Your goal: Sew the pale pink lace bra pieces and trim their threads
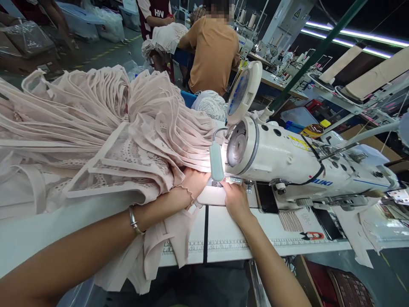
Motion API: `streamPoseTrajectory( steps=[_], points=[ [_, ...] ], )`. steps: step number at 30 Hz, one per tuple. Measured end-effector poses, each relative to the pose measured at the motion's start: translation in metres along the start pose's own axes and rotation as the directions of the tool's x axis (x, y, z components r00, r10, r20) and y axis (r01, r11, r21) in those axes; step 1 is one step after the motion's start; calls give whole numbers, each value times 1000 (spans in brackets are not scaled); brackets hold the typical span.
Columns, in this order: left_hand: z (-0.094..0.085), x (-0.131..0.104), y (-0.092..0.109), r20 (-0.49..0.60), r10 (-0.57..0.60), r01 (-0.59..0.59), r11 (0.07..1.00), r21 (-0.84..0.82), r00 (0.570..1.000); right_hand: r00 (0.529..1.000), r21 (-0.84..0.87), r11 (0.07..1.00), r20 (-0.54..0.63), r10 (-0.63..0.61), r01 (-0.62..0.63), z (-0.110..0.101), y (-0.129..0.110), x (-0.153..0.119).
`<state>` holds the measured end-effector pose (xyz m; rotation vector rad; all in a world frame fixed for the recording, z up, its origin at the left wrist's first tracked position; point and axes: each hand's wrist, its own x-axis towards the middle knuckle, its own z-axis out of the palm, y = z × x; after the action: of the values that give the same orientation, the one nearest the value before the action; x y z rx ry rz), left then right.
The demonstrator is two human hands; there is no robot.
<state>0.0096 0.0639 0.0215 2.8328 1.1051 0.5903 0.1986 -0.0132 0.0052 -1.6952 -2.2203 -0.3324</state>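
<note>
A large pile of pale pink lace garments (150,123) covers the left of the table and hangs over its front edge. My left hand (195,181) lies at the pile's right end, partly under the fabric, with its fingertips hidden. Just right of it, my right hand (235,197) is beside the lit needle area of a white sewing machine (277,157). Its fingers reach under the machine head, and what they touch cannot be made out. A small green-grey lamp (217,162) hangs above the gap between my hands.
A phone (267,198) lies right of my right hand. Red-handled snips (312,236) rest near the ruler strip (223,245) along the table's front edge. Thread cones (380,74) stand at upper right. A person in an orange-brown shirt (213,53) sits ahead, another person beyond.
</note>
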Motion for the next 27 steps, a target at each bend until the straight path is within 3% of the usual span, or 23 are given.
streamPoseTrajectory(
  steps=[5,8,12,15,21,27],
  points=[
    [-21,-24,8,-82,107,-81,959,272,991,997,-3,999,54,52,-51,2,-4,1],
    [-21,-33,9,-200,268,-184,915,359,943,987,-30,994,116,110,-107,-1,-11,4],
    [-11,-35,8,-289,419,-306,880,364,861,963,-58,990,231,142,-132,-8,-17,8],
    [-9,-33,8,-268,500,-425,857,292,824,940,-92,987,303,155,-133,-15,-20,12],
    [-14,-34,10,-229,528,-473,843,255,818,870,-154,976,447,207,-154,-26,-25,16],
    [-13,-34,8,-230,530,-472,841,263,816,880,-141,978,430,201,-155,-25,-25,17]
  ],
)
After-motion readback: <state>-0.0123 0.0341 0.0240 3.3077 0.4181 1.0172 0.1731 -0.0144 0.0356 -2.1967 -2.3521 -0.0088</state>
